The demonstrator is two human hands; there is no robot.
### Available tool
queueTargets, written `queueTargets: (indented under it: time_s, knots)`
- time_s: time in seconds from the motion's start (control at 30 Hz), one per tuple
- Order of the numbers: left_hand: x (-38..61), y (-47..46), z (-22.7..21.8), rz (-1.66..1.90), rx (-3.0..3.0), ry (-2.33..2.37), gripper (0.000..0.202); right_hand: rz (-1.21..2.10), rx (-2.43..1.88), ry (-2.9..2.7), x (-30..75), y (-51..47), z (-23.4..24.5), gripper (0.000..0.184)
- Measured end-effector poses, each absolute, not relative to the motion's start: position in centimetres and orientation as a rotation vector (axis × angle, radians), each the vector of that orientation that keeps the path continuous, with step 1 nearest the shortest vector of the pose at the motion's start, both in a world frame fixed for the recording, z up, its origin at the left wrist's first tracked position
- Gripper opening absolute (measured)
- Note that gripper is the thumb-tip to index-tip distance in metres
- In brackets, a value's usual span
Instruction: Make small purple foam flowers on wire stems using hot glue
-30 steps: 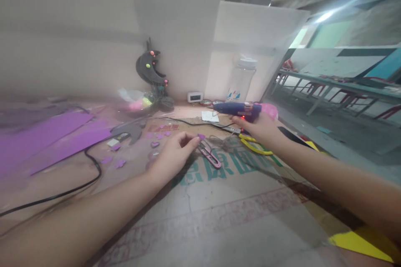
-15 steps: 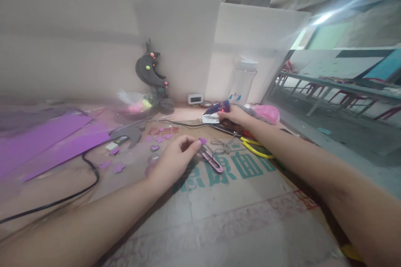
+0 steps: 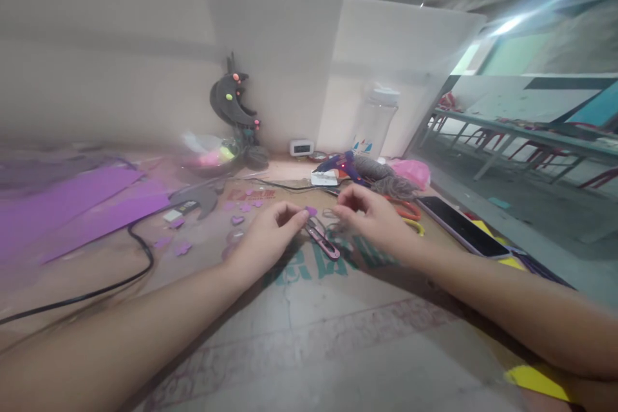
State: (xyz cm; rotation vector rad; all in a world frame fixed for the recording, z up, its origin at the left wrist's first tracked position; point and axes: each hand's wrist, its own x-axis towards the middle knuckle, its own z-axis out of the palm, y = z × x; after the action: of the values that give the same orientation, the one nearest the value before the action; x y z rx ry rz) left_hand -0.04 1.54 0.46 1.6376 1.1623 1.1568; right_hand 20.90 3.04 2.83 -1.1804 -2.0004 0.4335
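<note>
My left hand, closed in a pinch, holds one end of a pink snap hair clip. A small purple piece shows at its fingertips, at that same end of the clip. To the right of the clip, my right hand hovers with curled fingers and a small gap between thumb and forefinger; nothing shows between them. Behind it a blue glue gun with a lit red light rests, nozzle over a white block. Small purple cut-outs and a purple heart lie left of my left hand.
Purple sheets and a black cable spread on the left. At the back stand a dark crescent ornament, a small digital clock and a clear bottle. Grey yarn and a phone are on the right.
My right hand has let go of the glue gun, which stays by the white block, and has come nearer to the hair clip. My left hand keeps its pinch with little movement.
</note>
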Motion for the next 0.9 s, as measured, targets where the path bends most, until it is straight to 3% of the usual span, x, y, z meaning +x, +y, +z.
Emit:
queueTargets:
  time_s: [0.13,0.3,0.43,0.63,0.73,0.9]
  knots:
    - [0.0,1.4,0.7,1.154,1.633,1.164,0.022,0.569,-1.254,-2.081,20.1,1.7,2.0,0.025]
    - [-0.1,1.2,0.6,1.142,1.649,1.131,0.023,0.865,-1.139,-2.042,19.8,1.9,1.3,0.047]
    - [-0.1,1.1,0.7,1.140,1.650,1.138,0.023,1.216,-1.032,-1.891,19.6,1.7,0.7,0.037]
    - [0.0,1.0,0.9,1.123,1.659,1.160,0.022,0.594,-1.085,-2.001,20.2,2.1,0.9,0.017]
    - [0.1,1.0,1.0,1.129,1.664,1.157,0.022,0.437,-1.045,-2.015,20.4,2.2,1.1,0.004]
    - [0.2,0.8,1.1,1.142,1.688,1.150,0.023,0.377,-0.976,-2.071,20.4,2.0,1.1,0.014]
